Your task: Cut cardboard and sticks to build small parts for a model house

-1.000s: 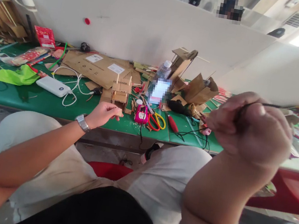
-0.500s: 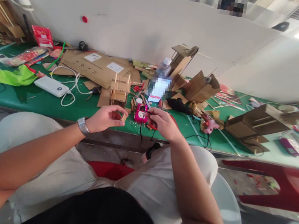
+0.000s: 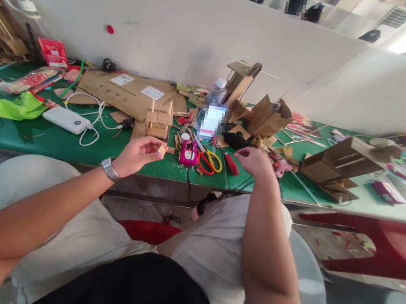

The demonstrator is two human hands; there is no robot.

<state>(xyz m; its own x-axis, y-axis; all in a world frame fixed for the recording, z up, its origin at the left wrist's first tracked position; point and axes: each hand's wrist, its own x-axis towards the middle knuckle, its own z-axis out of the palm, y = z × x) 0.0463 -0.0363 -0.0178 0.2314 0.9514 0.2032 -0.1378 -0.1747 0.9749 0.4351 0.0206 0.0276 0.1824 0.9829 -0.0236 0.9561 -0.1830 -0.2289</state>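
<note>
My left hand [image 3: 139, 152] is over the front edge of the green table [image 3: 53, 140] and pinches a small cardboard block [image 3: 162, 150] between thumb and fingers. A steel watch [image 3: 110, 169] is on that wrist. Just behind the block stands a small cardboard model house [image 3: 158, 122]. My right hand [image 3: 256, 162] hovers further right with its fingers curled, close to a pink glue gun [image 3: 280, 167] and black cables; what it holds, if anything, is hidden. Between my hands lie a pink gadget [image 3: 188, 152], yellow-and-red scissors [image 3: 209, 161] and a red-handled cutter [image 3: 231, 163].
A white power bank [image 3: 65, 119] with its cable and a green cloth [image 3: 14, 106] lie at the left. Flat cardboard sheets [image 3: 127, 90], a water bottle [image 3: 214, 99] and a larger cardboard model [image 3: 341, 162] crowd the table. A red stool [image 3: 385, 250] stands at right.
My right hand came down from close to the camera to the table, then moved right from the pink gadget toward the glue gun. My left hand kept holding the block.
</note>
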